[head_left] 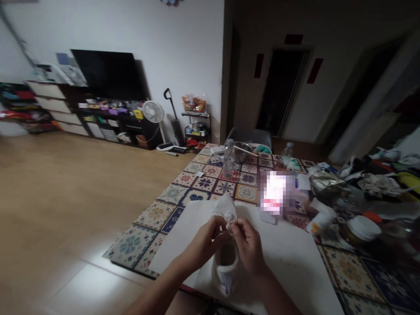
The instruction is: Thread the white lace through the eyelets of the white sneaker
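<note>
A white shoe (pixel 226 278) stands on a white board (pixel 285 262), its heel towards me and its dark opening facing up. Its pale front part (pixel 224 203) shows beyond my fingers. My left hand (pixel 210 236) is over the shoe's left side, fingers closed in a pinch at the white shoelace (pixel 230 217). From the right, my right hand (pixel 248 245) pinches at the same lace, thumb and forefinger together. Both hands meet above the front of the opening. The fingers partly hide the lace, so its exact shape does not show.
A blurred, lit phone screen (pixel 274 192) stands just beyond the board. Farther back are a clear plastic bottle (pixel 229 157) and a metal bowl (pixel 243 152). On the right lie a white-lidded jar (pixel 362 229), a white bottle (pixel 323 216) and piled clutter. A patterned cloth (pixel 134 240) covers the table.
</note>
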`<state>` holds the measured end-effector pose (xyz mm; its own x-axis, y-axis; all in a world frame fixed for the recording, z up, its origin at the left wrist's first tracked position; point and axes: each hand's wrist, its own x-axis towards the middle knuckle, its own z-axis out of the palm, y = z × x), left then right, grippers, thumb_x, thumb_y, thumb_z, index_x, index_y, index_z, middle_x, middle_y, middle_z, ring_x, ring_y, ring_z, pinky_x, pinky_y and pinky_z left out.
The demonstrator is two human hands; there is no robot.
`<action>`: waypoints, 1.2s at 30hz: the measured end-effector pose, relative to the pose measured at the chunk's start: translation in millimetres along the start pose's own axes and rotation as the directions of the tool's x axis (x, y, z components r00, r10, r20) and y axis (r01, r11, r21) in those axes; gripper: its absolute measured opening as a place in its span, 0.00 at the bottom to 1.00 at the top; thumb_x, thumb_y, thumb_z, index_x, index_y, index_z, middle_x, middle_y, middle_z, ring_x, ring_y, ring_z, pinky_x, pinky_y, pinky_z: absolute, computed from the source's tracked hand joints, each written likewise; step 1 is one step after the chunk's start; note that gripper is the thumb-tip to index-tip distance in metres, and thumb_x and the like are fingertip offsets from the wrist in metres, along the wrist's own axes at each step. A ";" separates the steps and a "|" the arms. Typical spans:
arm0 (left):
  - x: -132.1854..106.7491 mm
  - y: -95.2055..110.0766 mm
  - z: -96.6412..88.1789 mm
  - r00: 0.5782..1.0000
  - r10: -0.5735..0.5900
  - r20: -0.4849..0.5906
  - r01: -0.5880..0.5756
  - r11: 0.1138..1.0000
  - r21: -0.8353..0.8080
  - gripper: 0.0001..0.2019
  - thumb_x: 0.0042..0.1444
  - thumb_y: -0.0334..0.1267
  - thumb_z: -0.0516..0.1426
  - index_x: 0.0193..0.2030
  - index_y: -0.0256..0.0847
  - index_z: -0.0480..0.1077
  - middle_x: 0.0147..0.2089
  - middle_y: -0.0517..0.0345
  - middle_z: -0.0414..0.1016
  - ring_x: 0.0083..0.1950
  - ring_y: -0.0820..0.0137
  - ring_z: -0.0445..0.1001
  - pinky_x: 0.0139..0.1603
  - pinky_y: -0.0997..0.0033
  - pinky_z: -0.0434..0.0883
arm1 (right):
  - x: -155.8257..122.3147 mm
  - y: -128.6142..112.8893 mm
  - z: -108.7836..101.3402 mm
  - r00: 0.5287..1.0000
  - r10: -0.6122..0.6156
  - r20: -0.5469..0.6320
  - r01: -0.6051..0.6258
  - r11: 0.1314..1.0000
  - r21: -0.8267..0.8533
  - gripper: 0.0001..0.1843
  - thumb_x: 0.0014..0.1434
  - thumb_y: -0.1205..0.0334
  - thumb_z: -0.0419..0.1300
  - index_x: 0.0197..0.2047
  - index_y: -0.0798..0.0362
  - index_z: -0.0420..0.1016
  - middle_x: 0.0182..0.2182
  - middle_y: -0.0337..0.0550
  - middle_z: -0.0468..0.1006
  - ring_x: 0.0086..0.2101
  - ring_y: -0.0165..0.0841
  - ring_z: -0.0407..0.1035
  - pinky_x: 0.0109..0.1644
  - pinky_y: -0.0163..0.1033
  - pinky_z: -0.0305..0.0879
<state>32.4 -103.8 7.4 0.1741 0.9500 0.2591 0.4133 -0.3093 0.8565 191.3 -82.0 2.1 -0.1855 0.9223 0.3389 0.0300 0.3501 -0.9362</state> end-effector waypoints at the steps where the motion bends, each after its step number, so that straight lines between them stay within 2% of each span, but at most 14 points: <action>1: -0.4 -1.2 2.3 0.997 -0.010 -0.070 0.011 1.000 0.016 0.07 0.60 0.39 0.57 0.42 0.42 0.65 0.27 0.65 0.63 0.28 0.72 0.62 0.31 0.72 0.62 | -0.5 1.4 0.2 1.000 0.023 -0.004 -0.023 1.000 0.019 0.15 0.64 0.49 0.56 0.33 0.51 0.73 0.27 0.41 0.76 0.30 0.33 0.70 0.35 0.35 0.66; 6: -6.2 -4.7 8.2 0.985 0.154 -0.079 -0.145 0.984 0.106 0.08 0.63 0.41 0.56 0.41 0.41 0.74 0.34 0.54 0.77 0.34 0.70 0.73 0.36 0.72 0.69 | -1.4 5.4 -0.8 0.993 0.115 -0.017 -0.114 0.993 0.025 0.18 0.61 0.45 0.58 0.33 0.52 0.71 0.24 0.41 0.76 0.28 0.33 0.71 0.33 0.35 0.68; 10: -11.9 -1.5 6.3 0.967 0.229 -0.112 -0.211 0.966 0.153 0.11 0.65 0.41 0.55 0.41 0.40 0.79 0.36 0.50 0.78 0.38 0.69 0.75 0.41 0.72 0.71 | -5.8 2.5 -5.4 0.990 0.127 -0.064 -0.124 0.991 0.052 0.15 0.62 0.50 0.59 0.44 0.51 0.66 0.24 0.37 0.75 0.25 0.32 0.72 0.30 0.34 0.70; 12: -13.9 2.1 3.4 0.984 0.155 -0.086 -0.147 0.984 0.101 0.10 0.64 0.39 0.57 0.39 0.40 0.79 0.36 0.50 0.78 0.38 0.69 0.74 0.42 0.72 0.70 | -9.7 0.2 -9.1 0.998 -0.005 -0.059 0.004 1.000 -0.013 0.10 0.64 0.55 0.58 0.45 0.50 0.64 0.25 0.35 0.75 0.24 0.31 0.71 0.28 0.33 0.70; 13: -14.5 3.9 1.6 0.991 0.113 -0.070 -0.109 0.992 0.063 0.09 0.63 0.38 0.58 0.38 0.39 0.79 0.36 0.51 0.77 0.39 0.70 0.74 0.42 0.72 0.70 | -11.7 -0.8 -11.0 0.995 -0.103 0.008 0.103 0.991 -0.090 0.07 0.63 0.57 0.58 0.43 0.49 0.66 0.25 0.36 0.74 0.25 0.30 0.71 0.28 0.32 0.70; 16: -15.7 5.9 -3.6 0.999 -0.020 -0.037 0.017 0.995 -0.102 0.10 0.59 0.42 0.61 0.34 0.37 0.77 0.37 0.52 0.73 0.39 0.70 0.71 0.42 0.72 0.67 | -16.9 -1.8 -15.6 0.916 -0.314 0.248 0.377 0.887 -0.268 0.05 0.64 0.62 0.57 0.35 0.49 0.71 0.31 0.41 0.74 0.33 0.33 0.74 0.38 0.36 0.73; 18: -16.2 3.9 -5.3 0.992 -0.126 0.015 0.125 0.946 -0.298 0.17 0.54 0.50 0.64 0.32 0.36 0.74 0.35 0.56 0.71 0.36 0.72 0.68 0.40 0.72 0.65 | -19.7 -0.1 -16.6 0.873 -0.352 0.339 0.460 0.826 -0.327 0.05 0.65 0.62 0.56 0.39 0.49 0.74 0.37 0.45 0.75 0.39 0.36 0.75 0.44 0.40 0.74; 21: -16.5 -1.4 -4.1 0.957 -0.251 0.145 0.288 0.773 -0.565 0.26 0.43 0.58 0.68 0.31 0.35 0.71 0.30 0.61 0.68 0.33 0.75 0.64 0.38 0.73 0.61 | -22.7 4.4 -14.4 0.867 -0.329 0.373 0.465 0.803 -0.373 0.09 0.67 0.62 0.54 0.46 0.49 0.75 0.43 0.48 0.75 0.44 0.38 0.74 0.48 0.42 0.74; 23: -16.5 -3.8 -2.4 0.944 -0.280 0.177 0.327 0.715 -0.617 0.27 0.39 0.58 0.70 0.31 0.35 0.70 0.29 0.62 0.68 0.33 0.75 0.64 0.38 0.74 0.60 | -23.3 5.6 -12.1 0.882 -0.302 0.362 0.433 0.822 -0.371 0.10 0.67 0.63 0.53 0.45 0.48 0.76 0.44 0.48 0.75 0.45 0.37 0.73 0.50 0.42 0.72; 25: -16.2 -4.7 -2.0 0.946 -0.278 0.165 0.320 0.731 -0.603 0.27 0.38 0.58 0.70 0.30 0.35 0.71 0.30 0.60 0.70 0.34 0.74 0.65 0.38 0.73 0.60 | -22.6 4.3 -11.2 0.911 -0.252 0.326 0.364 0.864 -0.347 0.09 0.67 0.61 0.55 0.39 0.48 0.77 0.43 0.47 0.75 0.45 0.37 0.72 0.50 0.41 0.70; 28: -14.9 -5.0 -7.2 0.958 -0.263 0.116 0.286 0.831 -0.477 0.23 0.42 0.55 0.69 0.30 0.35 0.74 0.31 0.57 0.72 0.34 0.72 0.67 0.37 0.72 0.61 | -19.9 -0.5 -16.4 0.959 -0.122 0.255 0.190 0.947 -0.260 0.13 0.64 0.56 0.58 0.30 0.49 0.76 0.41 0.45 0.74 0.45 0.36 0.70 0.50 0.37 0.67; 30: -13.6 -6.9 -15.0 0.966 -0.251 0.062 0.258 0.910 -0.324 0.15 0.47 0.47 0.68 0.30 0.36 0.76 0.31 0.57 0.72 0.34 0.71 0.67 0.37 0.72 0.62 | -18.4 -2.2 -24.4 0.977 0.000 0.213 0.034 0.987 -0.156 0.18 0.63 0.50 0.59 0.25 0.50 0.73 0.37 0.44 0.73 0.40 0.35 0.69 0.45 0.36 0.67; 33: -12.8 -14.4 -30.2 0.968 -0.246 -0.048 0.241 0.966 -0.096 0.02 0.50 0.32 0.63 0.28 0.38 0.78 0.31 0.58 0.71 0.34 0.72 0.68 0.39 0.73 0.64 | -18.7 2.0 -38.2 0.972 0.201 0.122 -0.205 0.979 0.022 0.26 0.57 0.38 0.61 0.22 0.51 0.67 0.28 0.40 0.68 0.30 0.32 0.64 0.35 0.34 0.64; 36: -14.5 -26.1 -42.5 0.962 -0.253 -0.103 0.258 0.965 0.040 0.06 0.52 0.28 0.59 0.28 0.38 0.77 0.32 0.57 0.71 0.34 0.72 0.69 0.39 0.74 0.65 | -22.3 13.7 -48.6 0.914 0.400 0.061 -0.405 0.905 0.129 0.33 0.46 0.29 0.64 0.20 0.51 0.62 0.19 0.34 0.60 0.23 0.29 0.55 0.28 0.34 0.59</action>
<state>-18.9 -107.7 0.2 -0.0289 0.9965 0.0785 0.4795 -0.0551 0.8758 243.6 -89.8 -13.7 -0.2172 0.9736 -0.0703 -0.0241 -0.0773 -0.9967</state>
